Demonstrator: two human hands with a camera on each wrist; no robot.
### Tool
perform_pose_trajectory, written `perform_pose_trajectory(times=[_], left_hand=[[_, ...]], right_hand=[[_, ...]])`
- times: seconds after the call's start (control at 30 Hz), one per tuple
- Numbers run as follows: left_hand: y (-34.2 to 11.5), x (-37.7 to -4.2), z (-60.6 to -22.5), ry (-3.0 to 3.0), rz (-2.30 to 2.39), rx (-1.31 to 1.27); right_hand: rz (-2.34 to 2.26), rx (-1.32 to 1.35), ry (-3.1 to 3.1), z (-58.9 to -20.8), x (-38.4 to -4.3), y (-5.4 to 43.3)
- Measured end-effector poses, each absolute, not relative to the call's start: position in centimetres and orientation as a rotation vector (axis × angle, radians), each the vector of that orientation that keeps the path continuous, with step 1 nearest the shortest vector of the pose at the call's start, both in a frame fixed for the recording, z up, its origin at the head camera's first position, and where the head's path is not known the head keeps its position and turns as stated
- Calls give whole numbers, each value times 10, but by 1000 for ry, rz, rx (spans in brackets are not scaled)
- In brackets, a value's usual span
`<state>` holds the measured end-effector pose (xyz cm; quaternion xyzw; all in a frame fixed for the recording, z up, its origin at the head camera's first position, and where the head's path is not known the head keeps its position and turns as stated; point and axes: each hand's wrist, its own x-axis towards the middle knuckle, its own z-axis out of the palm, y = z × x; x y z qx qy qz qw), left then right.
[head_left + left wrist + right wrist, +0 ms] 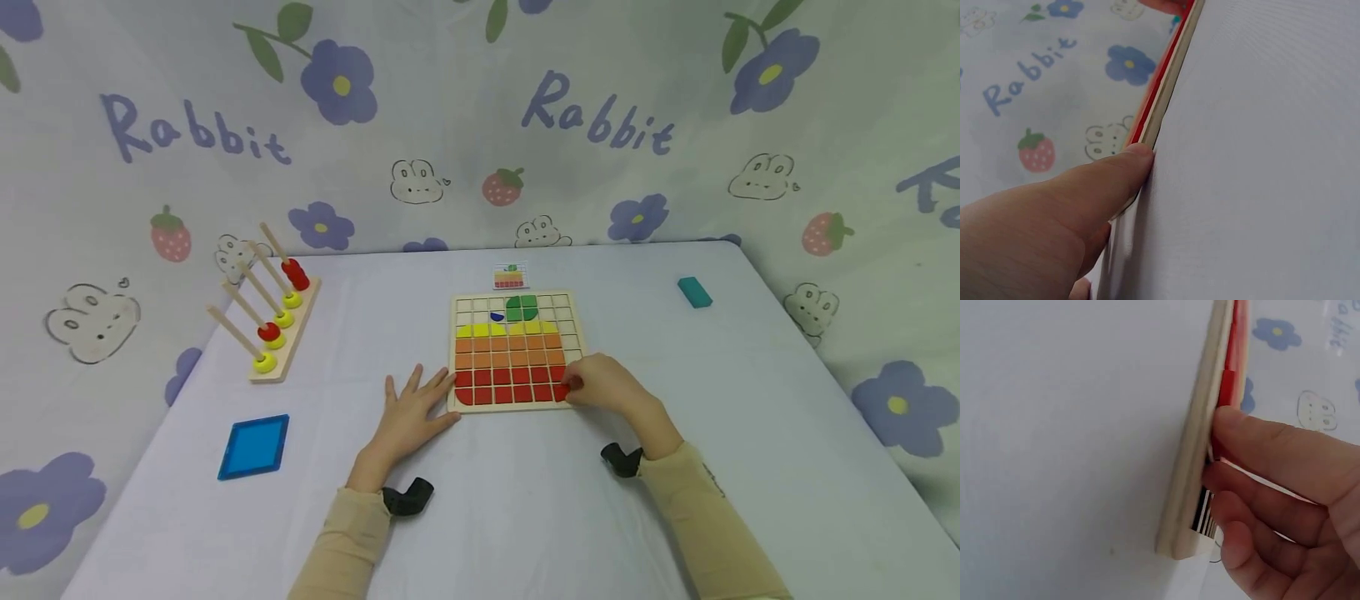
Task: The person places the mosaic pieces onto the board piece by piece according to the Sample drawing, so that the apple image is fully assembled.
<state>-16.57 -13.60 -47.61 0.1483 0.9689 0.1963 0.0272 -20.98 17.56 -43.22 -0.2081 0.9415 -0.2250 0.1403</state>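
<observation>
A wooden grid board (572,327) lies flat, filled with rows of red, orange and yellow tiles, plus green pieces (522,308) and a small blue piece (497,317) near its top. At its lower right corner my right hand (606,385) pinches a red tile (1227,387) between thumb and index finger; the tile stands slightly above the board's rim. My left hand (408,421) has its fingers spread against the board's lower left side. In the left wrist view, the thumb (1110,178) presses on the board's edge.
A small picture card (511,276) lies behind the board. To the left stand a peg rack (294,337) with red and yellow beads and a blue square tray (255,447). A teal block (694,292) sits at the back right.
</observation>
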Motion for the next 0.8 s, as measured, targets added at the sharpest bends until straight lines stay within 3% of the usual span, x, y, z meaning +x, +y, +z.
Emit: perform_pose_trajectory(times=[0.8], left_hand=[[-135,-168,-477,2993,598,464]], right_hand=[[-578,-600,2808,-436,-224,175]])
